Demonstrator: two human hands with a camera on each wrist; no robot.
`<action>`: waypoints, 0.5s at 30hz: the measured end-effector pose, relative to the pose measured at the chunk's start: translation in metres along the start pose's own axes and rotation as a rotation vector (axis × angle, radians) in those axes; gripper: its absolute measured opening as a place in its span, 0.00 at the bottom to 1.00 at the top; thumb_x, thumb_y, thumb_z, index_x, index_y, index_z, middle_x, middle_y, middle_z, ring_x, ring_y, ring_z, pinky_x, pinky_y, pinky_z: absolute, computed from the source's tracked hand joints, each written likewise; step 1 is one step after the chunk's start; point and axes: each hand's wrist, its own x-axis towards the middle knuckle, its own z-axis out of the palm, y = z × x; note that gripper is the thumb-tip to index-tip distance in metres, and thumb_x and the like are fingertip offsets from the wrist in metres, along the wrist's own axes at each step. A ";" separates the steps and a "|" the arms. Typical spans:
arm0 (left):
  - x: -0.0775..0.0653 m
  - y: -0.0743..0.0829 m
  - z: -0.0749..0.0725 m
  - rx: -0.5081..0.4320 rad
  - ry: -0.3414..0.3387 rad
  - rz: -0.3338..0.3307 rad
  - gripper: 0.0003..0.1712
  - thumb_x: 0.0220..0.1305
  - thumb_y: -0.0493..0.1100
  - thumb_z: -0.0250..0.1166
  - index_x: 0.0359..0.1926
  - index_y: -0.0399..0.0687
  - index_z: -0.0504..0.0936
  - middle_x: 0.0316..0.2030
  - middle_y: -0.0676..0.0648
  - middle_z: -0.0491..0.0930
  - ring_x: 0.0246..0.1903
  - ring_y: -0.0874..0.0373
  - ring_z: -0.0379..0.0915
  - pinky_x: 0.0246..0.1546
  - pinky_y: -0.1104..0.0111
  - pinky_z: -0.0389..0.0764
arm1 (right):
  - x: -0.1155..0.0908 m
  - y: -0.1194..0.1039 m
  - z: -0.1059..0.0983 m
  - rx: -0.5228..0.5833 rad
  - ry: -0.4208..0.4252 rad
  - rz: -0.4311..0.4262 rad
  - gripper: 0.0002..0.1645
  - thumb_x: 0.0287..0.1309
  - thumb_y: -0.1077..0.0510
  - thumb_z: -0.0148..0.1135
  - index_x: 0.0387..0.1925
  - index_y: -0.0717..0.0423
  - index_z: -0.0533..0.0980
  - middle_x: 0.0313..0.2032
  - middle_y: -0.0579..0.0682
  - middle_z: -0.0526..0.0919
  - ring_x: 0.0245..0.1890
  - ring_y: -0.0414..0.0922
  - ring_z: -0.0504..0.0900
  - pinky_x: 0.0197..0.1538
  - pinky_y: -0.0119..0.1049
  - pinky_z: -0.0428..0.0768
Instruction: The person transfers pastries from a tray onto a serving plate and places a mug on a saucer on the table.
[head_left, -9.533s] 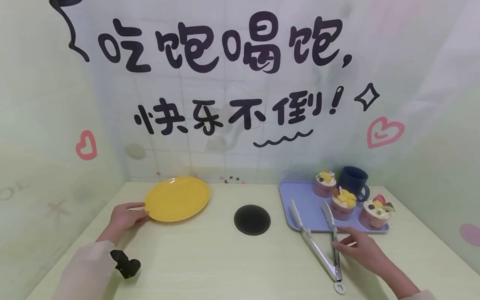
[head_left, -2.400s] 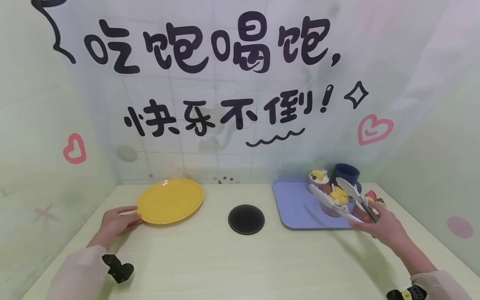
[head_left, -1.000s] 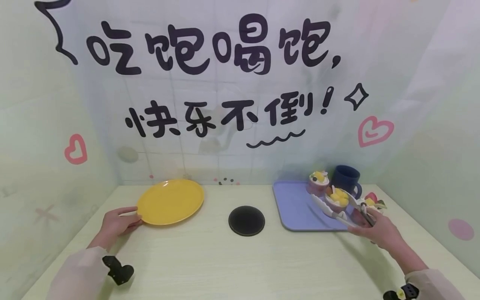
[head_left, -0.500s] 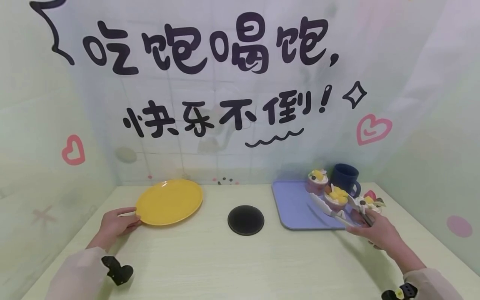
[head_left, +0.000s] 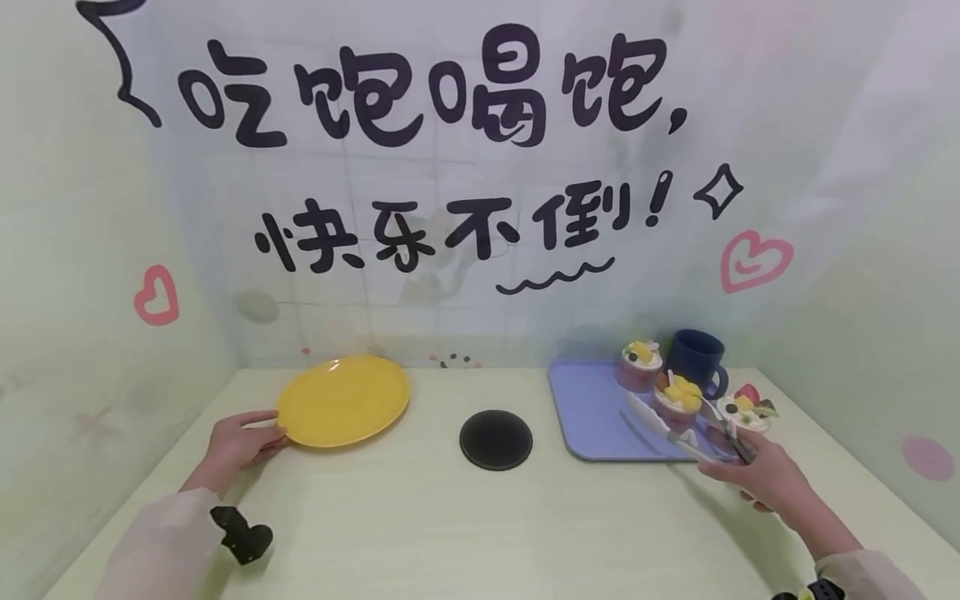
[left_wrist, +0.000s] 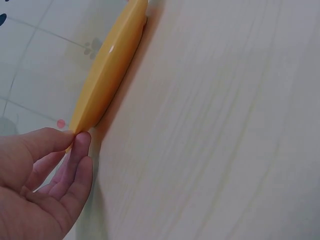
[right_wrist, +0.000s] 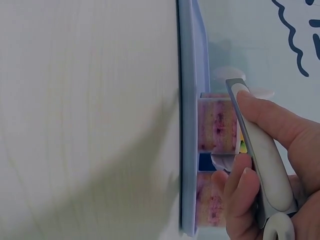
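At the left, my left hand (head_left: 238, 442) pinches the near-left rim of a yellow plate (head_left: 343, 402); thumb and fingers meet at its edge in the left wrist view. My right hand (head_left: 768, 475) grips silver tongs (right_wrist: 265, 155) with pale handles. The tongs' white tips straddle the middle dessert cup (head_left: 678, 403), topped with yellow fruit; whether they touch it I cannot tell. That cup stands on a blue-purple tray (head_left: 592, 417). Behind it is another fruit-topped cup (head_left: 640, 367), and to its right a third dessert cup (head_left: 742, 410), partly hidden by hand and tongs.
A dark blue mug (head_left: 695, 358) stands behind the cups at the tray's back right. Between plate and tray lies a round black coaster (head_left: 496, 440) on the pale table (head_left: 450, 525). Printed walls enclose the back and both sides.
The tongs, resting against the tray at first, are now in my right hand. Their tips have come down and drawn closer around the middle cup. The left hand stays at the plate.
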 end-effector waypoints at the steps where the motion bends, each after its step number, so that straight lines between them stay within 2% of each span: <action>1: 0.001 0.000 0.001 0.006 0.000 -0.001 0.36 0.57 0.36 0.63 0.62 0.25 0.59 0.25 0.53 0.79 0.25 0.64 0.78 0.30 0.71 0.81 | 0.000 0.001 0.000 -0.003 0.002 -0.001 0.60 0.46 0.43 0.68 0.66 0.72 0.46 0.25 0.53 0.71 0.18 0.44 0.69 0.17 0.35 0.72; 11: 0.003 -0.001 0.002 0.009 0.006 -0.020 0.35 0.58 0.36 0.62 0.63 0.26 0.58 0.25 0.52 0.78 0.26 0.63 0.79 0.31 0.71 0.81 | 0.003 0.010 0.004 -0.048 0.002 0.009 0.60 0.45 0.41 0.68 0.67 0.66 0.47 0.28 0.57 0.73 0.17 0.45 0.71 0.18 0.37 0.73; 15: 0.002 0.000 0.003 0.010 0.011 -0.017 0.35 0.58 0.36 0.61 0.63 0.26 0.58 0.25 0.53 0.79 0.25 0.63 0.79 0.31 0.71 0.81 | 0.004 0.011 0.004 -0.070 0.007 0.015 0.60 0.43 0.39 0.68 0.67 0.66 0.48 0.32 0.64 0.74 0.15 0.45 0.71 0.17 0.36 0.73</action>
